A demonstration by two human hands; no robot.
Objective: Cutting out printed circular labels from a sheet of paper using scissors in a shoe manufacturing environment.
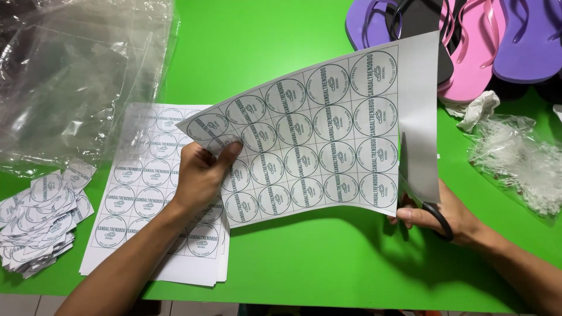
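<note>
Held above the desk's middle, the label sheet (316, 140) is pinched by the left hand (202, 175) while the right hand (445, 213) grips scissors (418, 193), whose cut could drift into the printed circles if the floppy paper sags

My left hand (202, 175) pinches the near-left corner of a printed sheet of round labels (316, 137), holding it tilted above the green table (275, 41). My right hand (445, 213) grips black-handled scissors (424, 199), the blades meeting the sheet's right margin. A stack of label sheets (146, 199) lies below, cut labels (41, 222) at the left edge, flip-flops (462, 41) at the far-right corner.
</note>
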